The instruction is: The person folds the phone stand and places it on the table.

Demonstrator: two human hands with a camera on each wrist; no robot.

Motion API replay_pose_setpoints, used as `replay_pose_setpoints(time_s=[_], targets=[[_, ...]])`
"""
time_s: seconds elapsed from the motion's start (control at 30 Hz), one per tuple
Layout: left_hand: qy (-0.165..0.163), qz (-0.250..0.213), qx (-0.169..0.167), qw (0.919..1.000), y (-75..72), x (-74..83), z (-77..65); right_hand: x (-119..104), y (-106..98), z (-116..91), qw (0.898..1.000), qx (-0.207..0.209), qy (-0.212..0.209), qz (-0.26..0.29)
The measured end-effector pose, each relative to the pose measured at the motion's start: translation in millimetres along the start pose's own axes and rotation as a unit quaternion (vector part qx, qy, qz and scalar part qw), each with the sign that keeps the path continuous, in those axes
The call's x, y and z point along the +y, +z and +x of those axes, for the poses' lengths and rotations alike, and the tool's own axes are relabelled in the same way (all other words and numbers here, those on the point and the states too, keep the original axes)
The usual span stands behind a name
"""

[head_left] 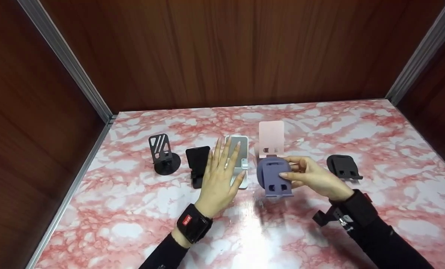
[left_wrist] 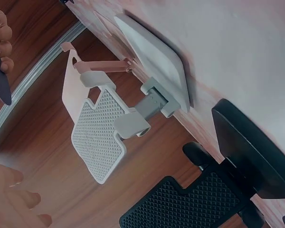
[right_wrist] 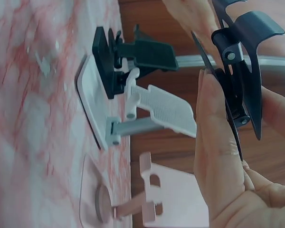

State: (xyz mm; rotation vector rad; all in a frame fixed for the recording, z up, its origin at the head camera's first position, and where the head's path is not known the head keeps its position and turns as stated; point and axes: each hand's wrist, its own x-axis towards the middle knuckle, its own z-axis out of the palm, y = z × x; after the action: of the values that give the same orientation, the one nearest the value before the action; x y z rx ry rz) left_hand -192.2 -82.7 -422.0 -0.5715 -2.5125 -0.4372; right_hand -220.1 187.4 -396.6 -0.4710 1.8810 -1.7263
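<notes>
My right hand (head_left: 312,177) pinches a folded purple phone stand (head_left: 276,175) by its right edge, thumb on the front plate. The stand is held above the table, round base behind the plate. In the right wrist view, the fingers lie along the base of the dark-looking stand (right_wrist: 244,61). My left hand (head_left: 220,177) is spread with straight fingers and holds nothing. It hovers in front of a white and grey phone stand (head_left: 241,153) and beside a black phone stand (head_left: 198,160), partly hiding both. Both stand unfolded in the left wrist view, the white stand (left_wrist: 102,128) nearer the middle.
A pink phone stand (head_left: 271,136) stands upright behind the purple one. To the left is a black slotted stand (head_left: 161,149) on a round base. A folded black stand (head_left: 344,167) lies at the right. Wooden panels (head_left: 245,52) enclose the marbled table (head_left: 125,228).
</notes>
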Motion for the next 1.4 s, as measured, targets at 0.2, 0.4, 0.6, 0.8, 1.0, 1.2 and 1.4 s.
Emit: replay_pose_setpoints(time_s=[0.2, 0.4, 0.6, 0.8, 1.0, 1.2, 1.4], targets=[[-0.015, 0.013, -0.014, 0.9997, 1.2, -1.1, -1.8, 1, -14, -6, 1.000, 0.012, 0.002, -0.002], [-0.025, 0.010, -0.035, 0.9990, 1.2, -1.6, -3.4, 4, -31, -10, 1.000, 0.016, 0.004, -0.007], [-0.027, 0.011, -0.051, 0.9983, 2.3, -2.8, -4.7, 8, -48, -12, 0.999, 0.025, 0.014, -0.025], [-0.031, 0.008, -0.062, 0.9975, 2.6, -3.3, -5.6, 12, -65, -11, 0.998, 0.041, 0.026, -0.043], [-0.033, 0.005, -0.067, 0.9972, 4.2, -4.2, -5.7, 16, -77, -8, 0.993, 0.078, 0.061, -0.067], [-0.035, 0.001, -0.071, 0.9969, 4.7, -4.0, -5.8, 20, -88, -10, 0.989, 0.087, 0.071, -0.093], [-0.033, 0.000, -0.071, 0.9969, 5.6, -3.5, -5.3, 24, -96, -12, 0.983, 0.109, 0.089, -0.117]])
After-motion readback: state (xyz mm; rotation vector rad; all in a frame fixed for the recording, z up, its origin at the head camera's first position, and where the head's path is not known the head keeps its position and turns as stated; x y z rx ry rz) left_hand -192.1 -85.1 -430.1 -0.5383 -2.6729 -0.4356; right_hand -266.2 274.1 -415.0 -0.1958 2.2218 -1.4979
